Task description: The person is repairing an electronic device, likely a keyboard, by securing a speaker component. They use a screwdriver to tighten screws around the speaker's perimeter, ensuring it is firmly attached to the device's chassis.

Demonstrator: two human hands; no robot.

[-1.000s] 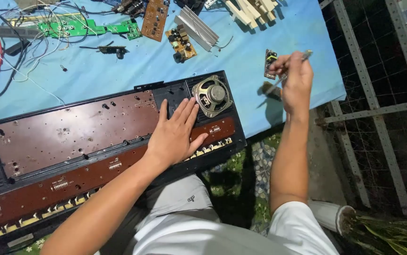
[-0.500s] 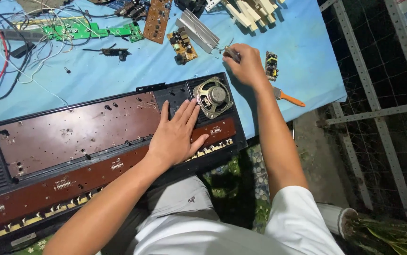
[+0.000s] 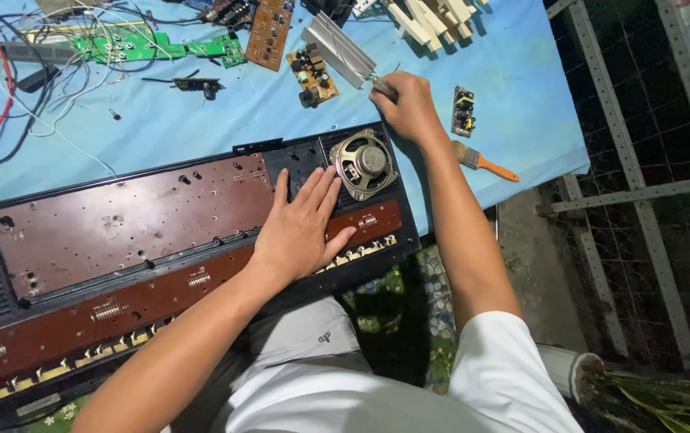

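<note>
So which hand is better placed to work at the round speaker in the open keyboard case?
Probably the right hand: it grips a slim tool just above the speaker. The left hand lies flat on the brown board, steadying the case.

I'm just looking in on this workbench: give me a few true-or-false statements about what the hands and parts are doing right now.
1. The left hand lies flat on the opened keyboard case. True.
2. The right hand is resting on the round speaker. False: it is above it on the blue tabletop, closed on a thin tool.
3. The small brush has an orange handle. True.
4. The green circuit board lies inside the case. False: it lies on the tabletop.
</note>
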